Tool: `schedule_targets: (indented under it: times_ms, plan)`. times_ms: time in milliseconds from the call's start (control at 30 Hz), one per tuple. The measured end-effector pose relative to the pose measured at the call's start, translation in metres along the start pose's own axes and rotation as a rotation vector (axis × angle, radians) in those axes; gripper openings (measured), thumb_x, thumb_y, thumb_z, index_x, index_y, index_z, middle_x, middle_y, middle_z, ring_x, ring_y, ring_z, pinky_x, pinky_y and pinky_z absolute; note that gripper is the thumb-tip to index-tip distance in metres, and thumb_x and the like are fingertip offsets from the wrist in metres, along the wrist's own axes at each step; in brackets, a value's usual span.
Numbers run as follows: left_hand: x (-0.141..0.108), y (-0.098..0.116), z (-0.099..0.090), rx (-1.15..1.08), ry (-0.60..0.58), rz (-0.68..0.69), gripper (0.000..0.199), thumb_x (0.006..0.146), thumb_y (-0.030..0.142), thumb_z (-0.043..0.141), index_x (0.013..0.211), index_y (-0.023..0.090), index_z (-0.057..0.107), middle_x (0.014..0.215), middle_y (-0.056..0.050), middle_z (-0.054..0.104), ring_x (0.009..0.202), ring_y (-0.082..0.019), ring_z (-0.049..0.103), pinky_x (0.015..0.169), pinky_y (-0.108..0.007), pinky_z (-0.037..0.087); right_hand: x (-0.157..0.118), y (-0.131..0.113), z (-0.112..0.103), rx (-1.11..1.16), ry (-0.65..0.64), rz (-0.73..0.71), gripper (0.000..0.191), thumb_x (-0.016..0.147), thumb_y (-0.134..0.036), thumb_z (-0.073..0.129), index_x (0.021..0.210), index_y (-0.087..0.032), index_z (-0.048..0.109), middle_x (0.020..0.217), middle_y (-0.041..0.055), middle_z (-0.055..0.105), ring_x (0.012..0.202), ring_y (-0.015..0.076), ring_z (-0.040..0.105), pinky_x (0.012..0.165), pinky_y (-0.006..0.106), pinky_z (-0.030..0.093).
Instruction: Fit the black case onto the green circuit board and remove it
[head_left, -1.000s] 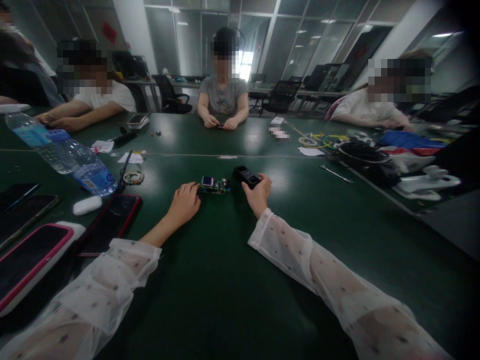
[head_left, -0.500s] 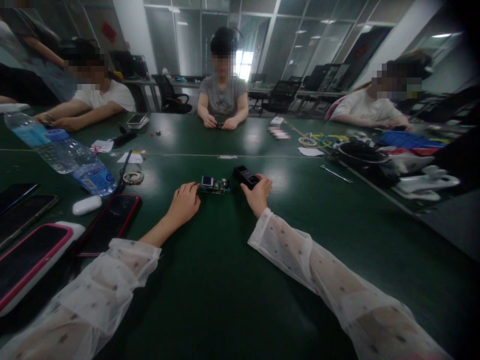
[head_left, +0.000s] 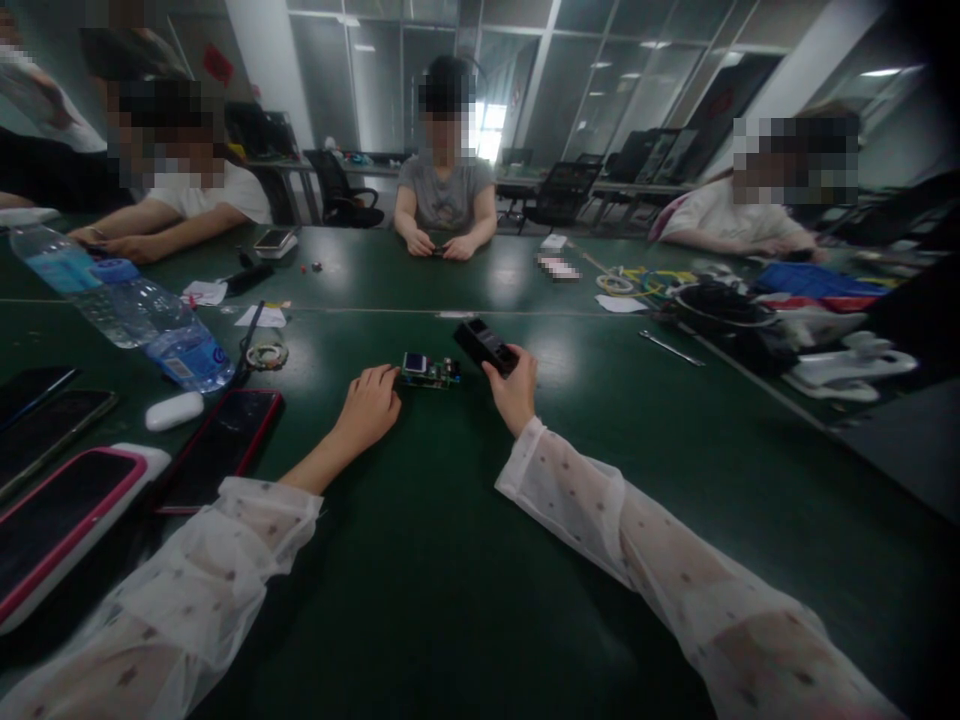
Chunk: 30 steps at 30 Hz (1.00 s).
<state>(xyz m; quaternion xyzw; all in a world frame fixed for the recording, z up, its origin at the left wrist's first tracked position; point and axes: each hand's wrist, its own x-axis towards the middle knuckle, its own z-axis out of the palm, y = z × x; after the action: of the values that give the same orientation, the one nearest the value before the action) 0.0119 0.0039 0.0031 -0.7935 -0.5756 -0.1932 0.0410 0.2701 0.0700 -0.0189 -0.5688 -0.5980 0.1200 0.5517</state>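
My right hand (head_left: 516, 388) grips a black rectangular plastic case (head_left: 482, 345) with window-like cutouts, tilted a little above the table. Just left of it, on the dark green tabletop (head_left: 435, 550), lies a small green circuit board (head_left: 431, 371) with a little screen at its left end. My left hand (head_left: 369, 402) rests palm down beside the board, its fingers lying loosely and the fingertips at the board's left edge. Whether they press on it I cannot tell.
Two water bottles (head_left: 169, 335), a white earphone case (head_left: 174, 411) and several phones (head_left: 223, 440) crowd the left side. A wrench (head_left: 670, 348), cables (head_left: 637, 280) and a white device (head_left: 855, 365) lie at right. Several people sit across the table.
My right hand has lifted and tilted the black case, and its far end has swung up and to the left. My left hand and the circuit board have stayed put.
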Motion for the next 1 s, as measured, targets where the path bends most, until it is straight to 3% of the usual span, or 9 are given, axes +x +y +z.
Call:
schedule_targets:
  times_ms: [167,333,533,767,1000]
  plan:
    - [0.000,0.000,0.001,0.020,0.013,-0.001,0.043,0.095,0.019,0.041,0.136,0.010,0.047,0.138,-0.017,0.053,0.128,-0.029,0.047,0.104,-0.046,0.042,-0.005,-0.018,-0.002,0.156,-0.149,-0.206,0.051,0.090,-0.041,0.060,0.134,-0.020,0.045,0.124,0.0126,0.051,0.115,0.0269,0.056,0.098,0.047,0.052]
    - [0.000,-0.001,0.002,0.008,0.010,-0.004,0.043,0.095,0.019,0.042,0.137,0.010,0.047,0.137,-0.017,0.053,0.128,-0.029,0.047,0.104,-0.046,0.042,-0.010,-0.031,-0.005,0.100,-0.293,-0.376,0.049,0.092,-0.035,0.058,0.138,-0.027,0.044,0.126,0.0104,0.049,0.120,0.0271,0.054,0.103,0.049,0.050]
    - [0.000,-0.001,0.003,-0.003,0.023,-0.011,0.045,0.095,0.019,0.040,0.138,0.009,0.045,0.137,-0.018,0.053,0.128,-0.029,0.047,0.104,-0.045,0.041,-0.011,-0.031,-0.003,0.025,-0.439,-0.452,0.051,0.094,-0.025,0.055,0.142,-0.027,0.039,0.127,0.0113,0.047,0.121,0.0279,0.053,0.107,0.051,0.047]
    - [0.000,-0.001,0.005,-0.018,0.035,-0.038,0.067,0.094,0.022,0.041,0.153,0.003,0.013,0.138,-0.023,0.051,0.126,-0.031,0.048,0.101,-0.048,0.043,-0.011,-0.032,-0.003,0.023,-0.464,-0.491,0.055,0.092,-0.023,0.057,0.143,-0.026,0.036,0.128,0.0121,0.047,0.121,0.0285,0.053,0.108,0.052,0.047]
    - [0.000,0.000,0.003,-0.003,0.019,-0.032,0.066,0.095,0.021,0.041,0.154,0.008,0.016,0.137,-0.020,0.052,0.125,-0.030,0.049,0.100,-0.047,0.044,-0.012,-0.030,-0.004,0.004,-0.481,-0.479,0.063,0.091,-0.024,0.059,0.146,-0.026,0.030,0.127,0.0117,0.047,0.116,0.0275,0.054,0.104,0.052,0.049]
